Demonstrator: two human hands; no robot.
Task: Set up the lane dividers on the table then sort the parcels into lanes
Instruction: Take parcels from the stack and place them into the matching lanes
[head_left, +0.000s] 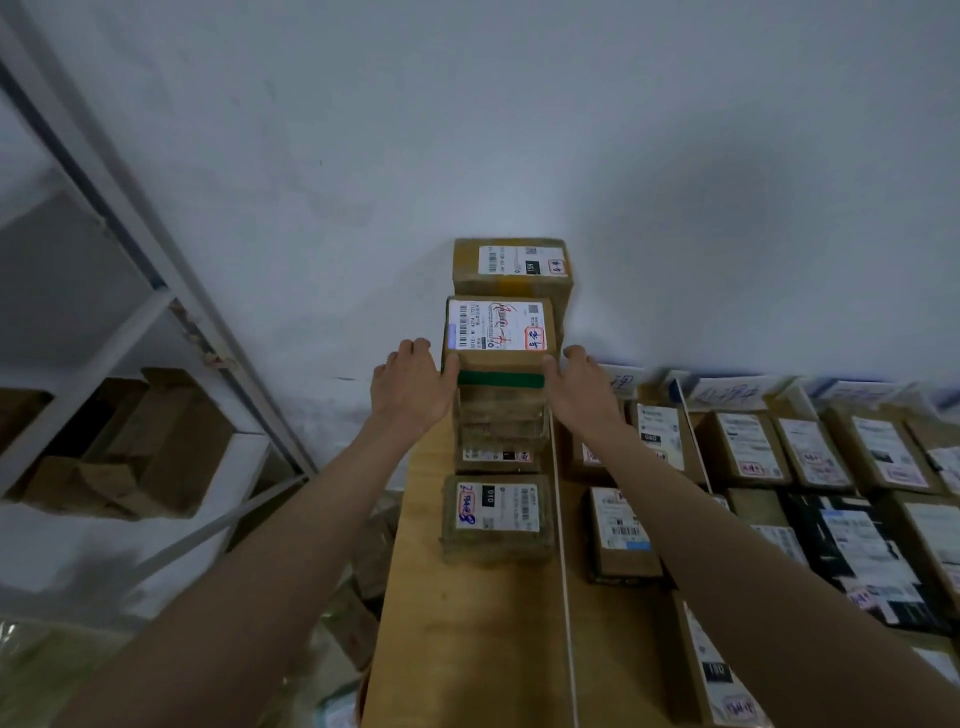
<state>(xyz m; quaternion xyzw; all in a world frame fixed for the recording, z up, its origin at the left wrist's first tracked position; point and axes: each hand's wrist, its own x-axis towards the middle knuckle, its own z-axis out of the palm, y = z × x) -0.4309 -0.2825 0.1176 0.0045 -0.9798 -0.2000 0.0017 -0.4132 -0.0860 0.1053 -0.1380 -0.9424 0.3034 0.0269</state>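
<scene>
I hold a brown cardboard parcel (500, 338) with a white label and a green tape band between both hands, at the top of a stack in the leftmost lane. My left hand (413, 382) grips its left side and my right hand (579, 387) grips its right side, thumbs on the front face. Behind it against the wall stands another labelled box (511, 265). Under it are taped parcels (498, 431), and nearer me a parcel with blue writing (496, 512). A thin white lane divider (563, 545) runs along the wooden table (467, 623).
Right of the divider lie several labelled parcels (748, 452) in lanes, with paper lane signs (722, 395) against the wall. A metal shelf rack (130, 291) with crumpled cardboard stands at the left. Bags lie on the floor beside the table's left edge.
</scene>
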